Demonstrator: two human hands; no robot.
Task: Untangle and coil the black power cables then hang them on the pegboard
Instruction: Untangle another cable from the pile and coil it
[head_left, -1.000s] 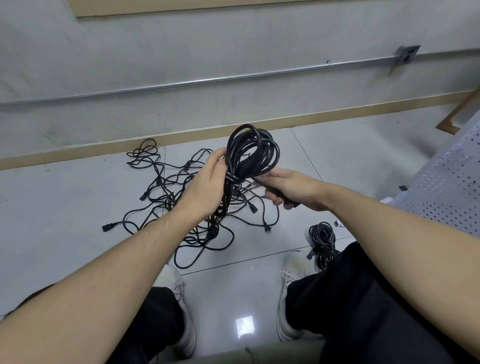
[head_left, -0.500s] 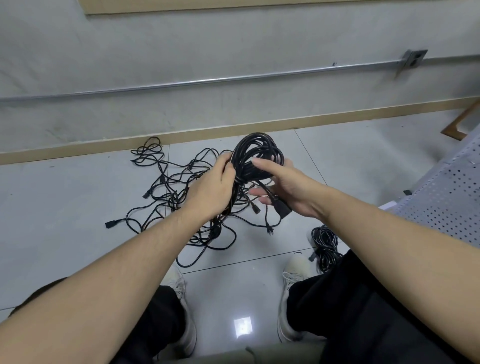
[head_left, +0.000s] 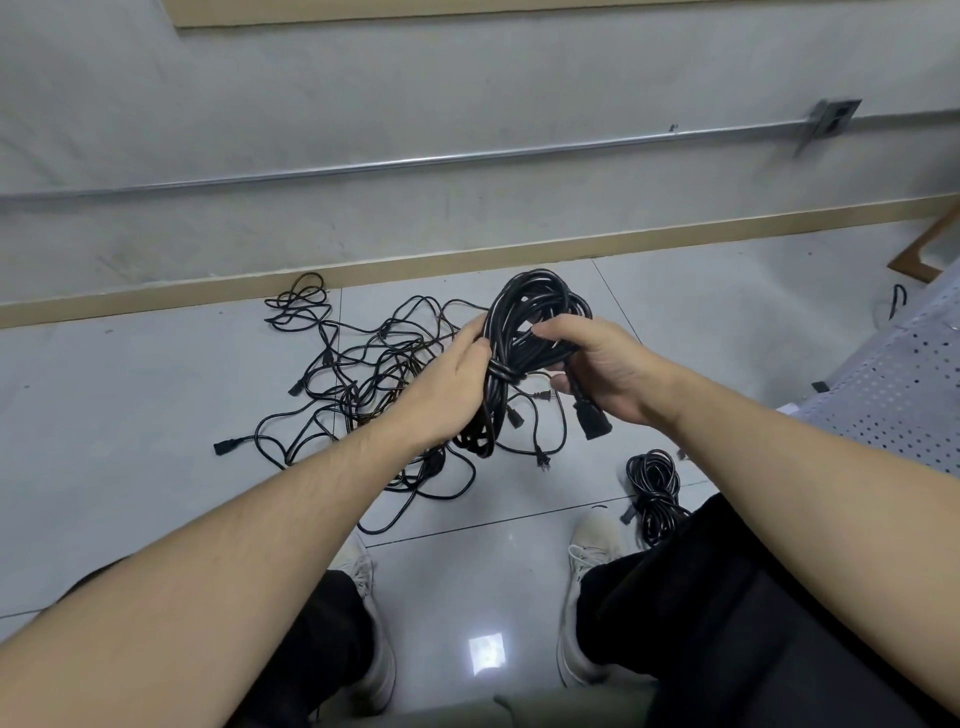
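The left hand (head_left: 451, 387) has its grip closed round the waist of a coiled black cable (head_left: 524, 332), right where a few turns of cord are wrapped round the bundle, and the right hand (head_left: 597, 374) curls its fingers over the upper loops while the cable's plug (head_left: 592, 418) hangs free below its palm. The bundle is held in the air above the floor (head_left: 130, 441), over a loose tangle of cables (head_left: 374, 379) not yet sorted. Another finished coil (head_left: 653, 491) lies on the floor beside the right shoe, and the pegboard (head_left: 904, 395) shows at the right edge. The likeliest trouble is the wrap at the waist working loose: the plug end does not look tucked in, so if either grip slackens, the turns could unwind and the loops spring apart. The lower loops hang close to the tangle on the floor, and whether they touch it cannot be told; if they dip into it they may catch a strand and drag it up. The loops look uneven in length, so the coil might hang lopsided or slip off a peg. Pulling the wrap too hard could kink the cord near the plug.
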